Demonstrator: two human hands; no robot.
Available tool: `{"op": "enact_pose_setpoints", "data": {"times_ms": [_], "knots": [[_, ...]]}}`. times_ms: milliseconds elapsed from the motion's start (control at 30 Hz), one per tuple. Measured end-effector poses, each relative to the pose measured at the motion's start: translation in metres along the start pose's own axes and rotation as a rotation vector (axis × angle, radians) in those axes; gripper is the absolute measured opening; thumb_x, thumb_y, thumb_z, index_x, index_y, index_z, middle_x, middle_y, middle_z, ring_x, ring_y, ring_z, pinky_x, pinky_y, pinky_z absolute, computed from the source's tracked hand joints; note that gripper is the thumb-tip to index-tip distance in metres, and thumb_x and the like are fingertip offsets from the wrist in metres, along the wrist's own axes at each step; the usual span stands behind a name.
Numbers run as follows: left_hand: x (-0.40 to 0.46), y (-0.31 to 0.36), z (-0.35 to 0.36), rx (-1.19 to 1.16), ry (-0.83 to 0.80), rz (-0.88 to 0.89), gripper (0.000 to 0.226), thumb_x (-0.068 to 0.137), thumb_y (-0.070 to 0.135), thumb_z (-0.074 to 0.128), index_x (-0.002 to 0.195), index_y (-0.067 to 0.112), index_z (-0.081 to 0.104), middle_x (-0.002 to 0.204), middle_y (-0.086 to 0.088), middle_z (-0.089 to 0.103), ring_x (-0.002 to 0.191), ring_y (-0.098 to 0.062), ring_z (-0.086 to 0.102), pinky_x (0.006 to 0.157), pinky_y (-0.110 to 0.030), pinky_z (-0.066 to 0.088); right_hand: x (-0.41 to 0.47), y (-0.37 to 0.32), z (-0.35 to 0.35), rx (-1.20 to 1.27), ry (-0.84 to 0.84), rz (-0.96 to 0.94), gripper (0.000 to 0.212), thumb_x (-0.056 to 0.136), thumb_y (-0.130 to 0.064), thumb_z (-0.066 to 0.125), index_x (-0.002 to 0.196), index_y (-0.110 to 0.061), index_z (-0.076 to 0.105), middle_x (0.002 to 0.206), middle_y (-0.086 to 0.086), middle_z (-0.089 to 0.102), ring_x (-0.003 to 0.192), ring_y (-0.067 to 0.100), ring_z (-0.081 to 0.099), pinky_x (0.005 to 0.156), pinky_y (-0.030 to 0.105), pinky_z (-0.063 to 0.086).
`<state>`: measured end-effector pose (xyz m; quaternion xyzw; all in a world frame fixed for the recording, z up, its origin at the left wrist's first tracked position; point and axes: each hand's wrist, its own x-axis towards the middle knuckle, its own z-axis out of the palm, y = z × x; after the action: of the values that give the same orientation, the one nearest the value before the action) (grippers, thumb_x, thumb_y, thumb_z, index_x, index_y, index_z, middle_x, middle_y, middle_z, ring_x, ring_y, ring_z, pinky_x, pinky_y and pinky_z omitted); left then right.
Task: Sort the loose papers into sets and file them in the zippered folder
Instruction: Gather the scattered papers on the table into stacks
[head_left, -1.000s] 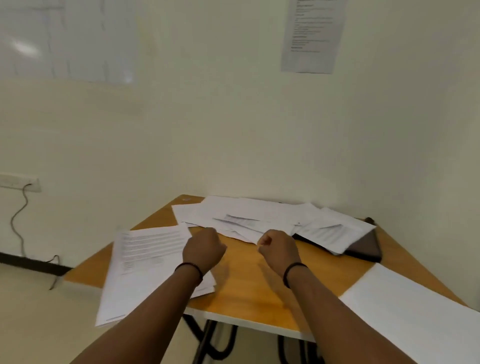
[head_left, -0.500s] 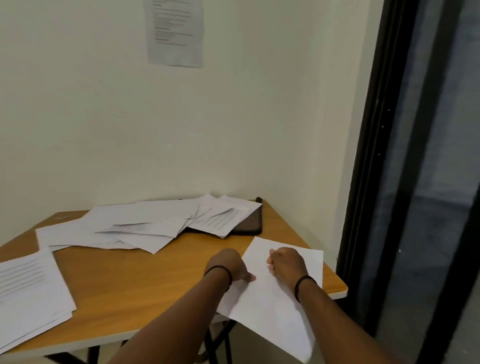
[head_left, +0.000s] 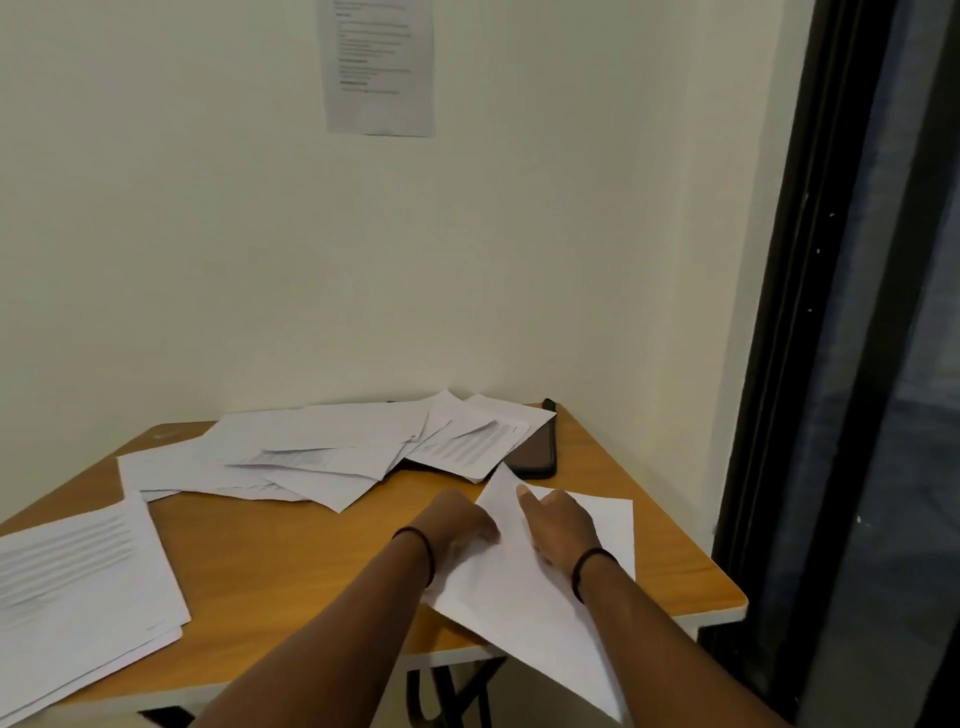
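Two hands work the blank sheets (head_left: 524, 597): our left hand (head_left: 462, 525) pinches the top sheet; our right hand (head_left: 558, 522) rests spread. We lift slowly, separating one sheet.

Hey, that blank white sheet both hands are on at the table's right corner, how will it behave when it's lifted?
The blank sheet is probably floppy: one corner already curls up between the left hand and right hand. It looks light, likely sliding easily on the smooth table. The part overhanging the edge may droop.
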<state>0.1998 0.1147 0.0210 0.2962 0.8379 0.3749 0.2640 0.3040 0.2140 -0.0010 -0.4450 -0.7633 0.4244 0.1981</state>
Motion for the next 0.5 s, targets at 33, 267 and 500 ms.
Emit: {"op": "enact_pose_setpoints", "data": {"times_ms": [33, 267, 500], "knots": [[-0.002, -0.002, -0.008, -0.013, 0.040, 0.055, 0.021, 0.075, 0.010, 0.075, 0.095, 0.003, 0.070, 0.091, -0.010, 0.071, 0.081, -0.022, 0.065, 0.070, -0.030, 0.054, 0.000, -0.009, 0.004, 0.043, -0.040, 0.003, 0.058, 0.087, -0.071, 0.039, 0.094, -0.014, 0.048, 0.079, 0.004, 0.052, 0.070, 0.021, 0.050, 0.068, 0.032, 0.047], [-0.023, 0.004, -0.077, 0.274, 0.577, 0.605, 0.013, 0.085, 0.012, 0.063, 0.087, 0.018, 0.074, 0.080, 0.004, 0.060, 0.076, -0.018, 0.055, 0.061, -0.026, 0.036, -0.009, -0.094, -0.008, 0.544, -0.307, 0.091, 0.086, 0.072, -0.085, 0.051, 0.119, -0.013, 0.051, 0.111, 0.015, 0.056, 0.080, 0.031, 0.066, 0.069, 0.039, 0.061], [-0.047, 0.001, -0.098, 0.424, 0.684, 0.904, 0.017, 0.090, 0.037, 0.062, 0.099, 0.028, 0.073, 0.086, 0.009, 0.059, 0.070, -0.009, 0.056, 0.057, -0.021, 0.042, 0.001, -0.155, 0.013, 0.902, -0.207, -0.107, 0.039, 0.095, -0.031, 0.062, 0.120, -0.002, 0.060, 0.095, 0.016, 0.065, 0.083, 0.031, 0.065, 0.074, 0.043, 0.058]]}}
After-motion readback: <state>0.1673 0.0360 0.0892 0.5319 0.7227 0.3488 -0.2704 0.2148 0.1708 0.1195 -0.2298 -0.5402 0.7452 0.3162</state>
